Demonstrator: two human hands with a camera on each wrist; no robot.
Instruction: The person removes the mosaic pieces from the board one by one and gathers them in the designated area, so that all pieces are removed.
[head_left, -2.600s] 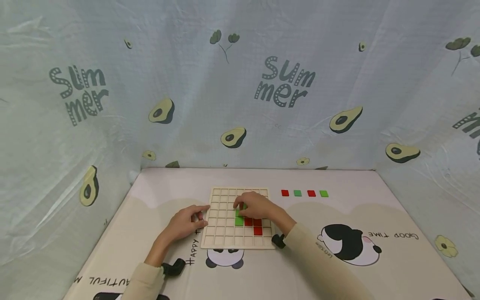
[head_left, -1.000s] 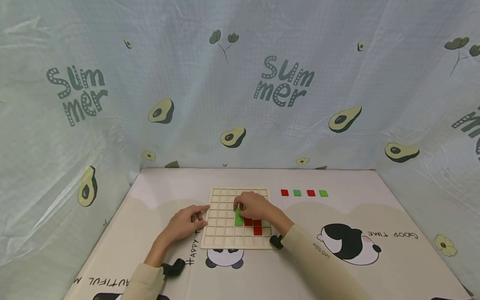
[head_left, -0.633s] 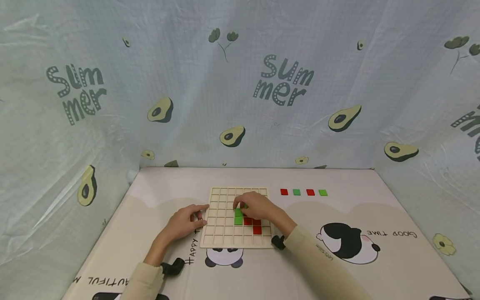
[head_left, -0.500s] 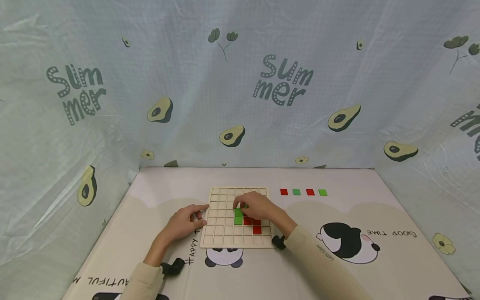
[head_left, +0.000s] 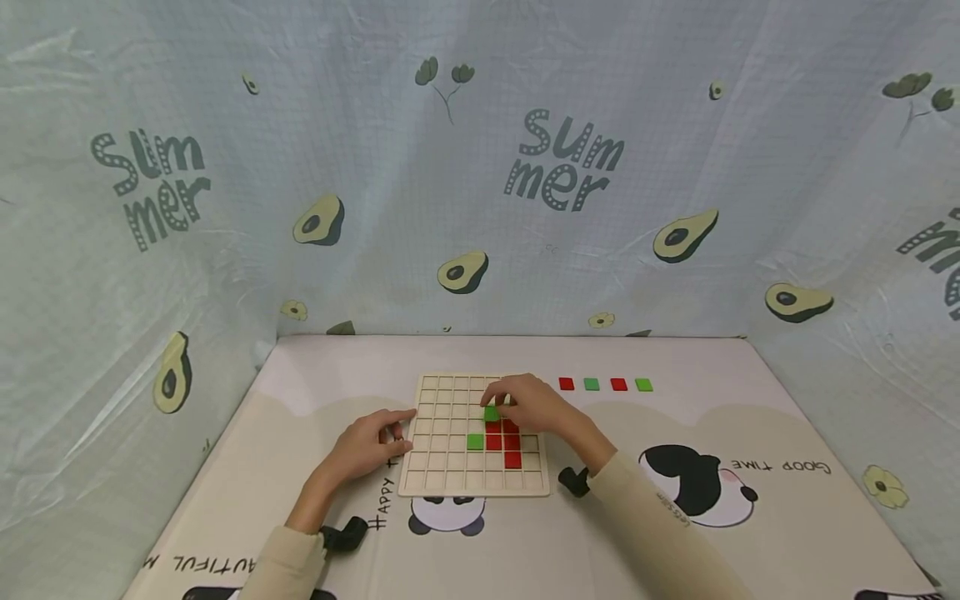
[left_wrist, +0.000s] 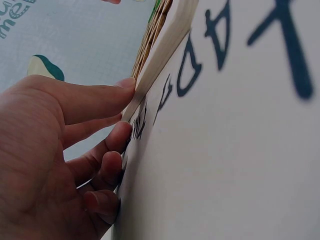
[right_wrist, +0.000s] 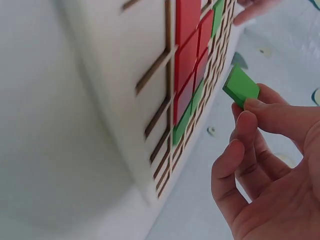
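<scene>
A pale curtain (head_left: 390, 167) printed with avocados, flowers and the word "summer" hangs behind and along both sides of a light-topped table (head_left: 337, 367). Over a wooden board (head_left: 442, 458) divided into a grid, the person's right hand (head_left: 532, 406) pinches a small green tile (right_wrist: 242, 85) with thumb and fingertips, the remaining fingers bent. The right wrist view shows that tile tilted and apart from the board's surface.

Five red tiles (head_left: 493, 442) sit in neighbouring cells: two side by side in one row, two in the row behind, and one in the row in front. A green square (head_left: 475, 442) fills the cell just left of the middle row of reds. The right wrist view also shows two green squares set in at the far end of the reds.

The left hand (head_left: 367, 446) is at the board's left edge, fingers relaxed, fingertips touching the wood.

Near the board's far right corner, in a spaced row, lie a red piece (head_left: 566, 383), a bluish-green piece (head_left: 592, 384), another red piece (head_left: 618, 384) and a bright green piece (head_left: 644, 384).

Each wrist wears a black camera (head_left: 345, 535) just beyond a beige sleeve (head_left: 288, 558). The tabletop bears a printed panda (head_left: 447, 517), partly under the board's near edge, and a dog (head_left: 701, 479), right of the board.
</scene>
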